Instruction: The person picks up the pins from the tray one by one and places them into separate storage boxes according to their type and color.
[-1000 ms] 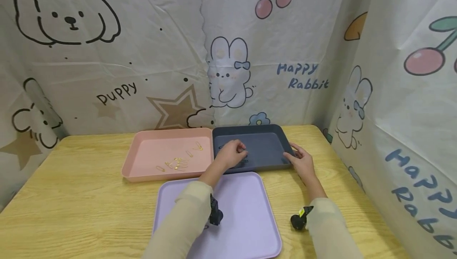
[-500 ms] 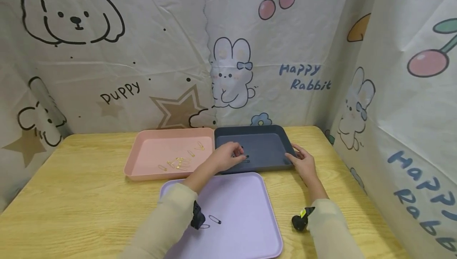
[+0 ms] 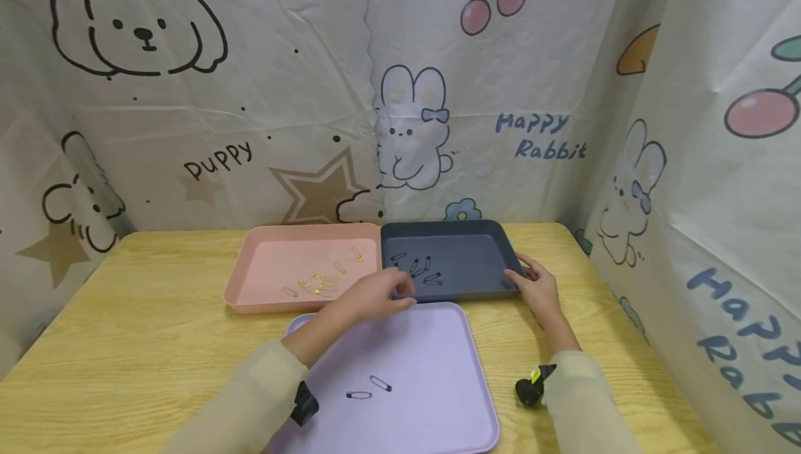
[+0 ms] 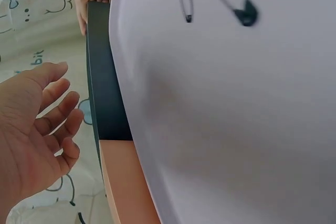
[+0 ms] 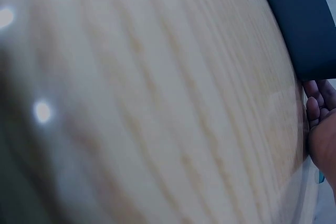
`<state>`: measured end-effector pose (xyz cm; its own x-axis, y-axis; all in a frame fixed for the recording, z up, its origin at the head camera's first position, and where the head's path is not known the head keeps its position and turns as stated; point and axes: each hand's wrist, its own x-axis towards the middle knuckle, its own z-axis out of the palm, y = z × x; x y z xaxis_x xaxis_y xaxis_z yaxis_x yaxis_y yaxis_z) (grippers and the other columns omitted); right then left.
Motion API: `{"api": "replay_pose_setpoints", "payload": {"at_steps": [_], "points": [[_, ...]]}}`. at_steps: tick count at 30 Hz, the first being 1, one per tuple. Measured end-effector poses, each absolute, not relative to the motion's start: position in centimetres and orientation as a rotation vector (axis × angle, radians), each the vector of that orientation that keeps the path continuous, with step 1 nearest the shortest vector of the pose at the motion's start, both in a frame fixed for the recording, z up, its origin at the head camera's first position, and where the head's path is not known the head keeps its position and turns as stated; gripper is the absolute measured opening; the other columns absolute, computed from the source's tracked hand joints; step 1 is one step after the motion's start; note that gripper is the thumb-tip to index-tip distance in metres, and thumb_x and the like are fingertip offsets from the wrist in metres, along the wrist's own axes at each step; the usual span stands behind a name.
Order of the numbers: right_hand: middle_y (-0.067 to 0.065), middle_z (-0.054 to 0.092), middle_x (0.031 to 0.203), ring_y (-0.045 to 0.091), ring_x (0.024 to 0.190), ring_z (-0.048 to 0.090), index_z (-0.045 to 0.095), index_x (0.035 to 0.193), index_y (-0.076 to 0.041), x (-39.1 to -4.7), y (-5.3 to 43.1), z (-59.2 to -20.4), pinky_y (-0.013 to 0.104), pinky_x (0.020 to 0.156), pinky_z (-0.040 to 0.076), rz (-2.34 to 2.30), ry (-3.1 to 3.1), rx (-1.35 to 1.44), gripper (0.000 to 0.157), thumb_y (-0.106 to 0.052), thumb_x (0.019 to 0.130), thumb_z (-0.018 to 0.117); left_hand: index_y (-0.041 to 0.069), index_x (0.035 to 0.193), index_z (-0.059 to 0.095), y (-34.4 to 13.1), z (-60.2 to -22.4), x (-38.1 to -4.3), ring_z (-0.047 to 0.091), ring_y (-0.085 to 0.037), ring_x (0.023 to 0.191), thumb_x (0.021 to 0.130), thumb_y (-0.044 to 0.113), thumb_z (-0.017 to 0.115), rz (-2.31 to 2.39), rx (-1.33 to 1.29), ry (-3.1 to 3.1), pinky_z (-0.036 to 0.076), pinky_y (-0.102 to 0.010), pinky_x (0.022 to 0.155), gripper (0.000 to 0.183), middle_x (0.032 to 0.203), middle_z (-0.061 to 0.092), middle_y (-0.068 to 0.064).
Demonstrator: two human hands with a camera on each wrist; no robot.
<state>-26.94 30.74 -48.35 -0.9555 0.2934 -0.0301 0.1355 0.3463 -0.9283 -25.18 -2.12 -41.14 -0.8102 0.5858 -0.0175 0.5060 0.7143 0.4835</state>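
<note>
My left hand (image 3: 377, 294) is over the far edge of the purple tray (image 3: 432, 363), by the dark blue tray's front rim. Its fingers are loosely bent, and the left wrist view shows nothing in the hand (image 4: 31, 129). My right hand (image 3: 539, 290) holds the right rim of the dark blue tray (image 3: 466, 252), thumb over the edge and fingers outside. Several black safety pins (image 3: 418, 272) lie in that tray's left part. Two more black safety pins lie on the purple tray, one flat (image 3: 359, 395) and one slanted (image 3: 380, 383).
Left of the dark blue tray, a pink tray (image 3: 275, 252) stands against it, with several gold safety pins (image 3: 322, 284) inside. The wooden table (image 3: 125, 343) carries all three trays. A patterned cloth (image 3: 300, 92) hangs behind and at the sides.
My left hand has drawn back from inside the dark blue tray toward the front left, uncovering black safety pins there and on the purple tray. The right hand keeps its place at the rim.
</note>
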Motion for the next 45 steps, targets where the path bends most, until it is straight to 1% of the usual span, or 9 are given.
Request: {"api": "replay_pose_setpoints", "payload": {"at_steps": [5, 12, 18, 20, 24, 30, 34, 40, 45], "points": [[0.014, 0.051, 0.133, 0.021, 0.119, 0.046, 0.047, 0.138, -0.017, -26.9, 30.8, -48.3, 0.007, 0.072, 0.039, 1.683, -2.457, -0.397, 0.056, -0.028, 0.087, 0.066, 0.019, 0.099, 0.064, -3.1, -41.2, -23.9, 0.054, -0.011, 0.084, 0.087, 0.035, 0.063, 0.679, 0.917, 2.736, 0.047, -0.029, 0.078, 0.021, 0.096, 0.060, 0.004], [0.015, 0.051, 0.133, 0.022, 0.119, 0.047, 0.046, 0.139, -0.017, -26.9, 30.8, -48.2, 0.007, 0.072, 0.039, 1.688, -2.462, -0.395, 0.055, -0.025, 0.088, 0.065, 0.019, 0.104, 0.065, -4.8, -41.5, -21.9, 0.055, -0.010, 0.085, 0.086, 0.039, 0.064, 0.623, 0.936, 2.696, 0.048, -0.027, 0.078, 0.027, 0.097, 0.062, 0.006], [0.014, 0.052, 0.132, 0.018, 0.114, 0.048, 0.047, 0.138, -0.017, -26.9, 30.6, -48.3, 0.008, 0.072, 0.040, 1.692, -2.455, -0.387, 0.055, -0.026, 0.087, 0.066, 0.015, 0.100, 0.066, -7.0, -42.0, -20.2, 0.058, -0.014, 0.086, 0.084, 0.036, 0.067, 0.636, 1.028, 2.676, 0.048, -0.029, 0.079, 0.026, 0.096, 0.063, 0.002], [0.015, 0.052, 0.132, 0.018, 0.115, 0.048, 0.047, 0.138, -0.016, -26.9, 30.6, -48.3, 0.008, 0.072, 0.040, 1.688, -2.456, -0.388, 0.056, -0.026, 0.087, 0.066, 0.014, 0.099, 0.066, -7.7, -42.3, -19.7, 0.058, -0.014, 0.086, 0.083, 0.036, 0.068, 0.618, 1.057, 2.681, 0.048, -0.029, 0.080, 0.027, 0.094, 0.062, 0.002], [0.015, 0.051, 0.133, 0.022, 0.119, 0.047, 0.046, 0.139, -0.016, -26.8, 30.8, -48.3, 0.006, 0.072, 0.038, 1.676, -2.462, -0.396, 0.057, -0.027, 0.087, 0.066, 0.016, 0.096, 0.067, -8.9, -42.6, -18.8, 0.054, -0.009, 0.081, 0.081, 0.039, 0.070, 0.568, 1.100, 2.690, 0.046, -0.028, 0.075, 0.028, 0.088, 0.059, 0.005], [0.015, 0.049, 0.136, 0.024, 0.123, 0.046, 0.044, 0.140, -0.016, -26.9, 30.8, -48.3, 0.005, 0.073, 0.037, 1.681, -2.469, -0.389, 0.058, -0.026, 0.087, 0.066, 0.024, 0.089, 0.067, -10.2, -43.1, -17.4, 0.047, -0.003, 0.075, 0.079, 0.041, 0.070, 0.480, 1.181, 2.686, 0.043, -0.024, 0.070, 0.020, 0.082, 0.054, 0.009], [0.015, 0.049, 0.136, 0.023, 0.122, 0.046, 0.044, 0.140, -0.016, -26.9, 30.8, -48.2, 0.005, 0.073, 0.037, 1.678, -2.473, -0.390, 0.059, -0.027, 0.087, 0.066, 0.027, 0.084, 0.068, -10.7, -43.3, -16.4, 0.046, -0.001, 0.072, 0.077, 0.036, 0.072, 0.435, 1.246, 2.680, 0.041, -0.023, 0.068, 0.013, 0.080, 0.052, 0.011], [0.014, 0.052, 0.132, 0.019, 0.116, 0.047, 0.046, 0.139, -0.017, -26.8, 30.8, -48.1, 0.008, 0.072, 0.039, 1.667, -2.463, -0.377, 0.057, -0.028, 0.087, 0.066, 0.025, 0.079, 0.068, -10.5, -43.6, -15.7, 0.044, 0.000, 0.070, 0.076, 0.026, 0.073, 0.407, 1.286, 2.738, 0.039, -0.021, 0.065, 0.006, 0.075, 0.051, 0.012], [0.014, 0.050, 0.134, 0.020, 0.118, 0.046, 0.044, 0.140, -0.017, -26.8, 30.8, -48.2, 0.008, 0.072, 0.039, 1.674, -2.474, -0.372, 0.058, -0.028, 0.088, 0.065, 0.022, 0.071, 0.065, -10.2, -44.0, -15.4, 0.042, 0.001, 0.066, 0.076, 0.020, 0.072, 0.417, 1.300, 2.761, 0.039, -0.018, 0.062, 0.009, 0.069, 0.047, 0.014]]}}
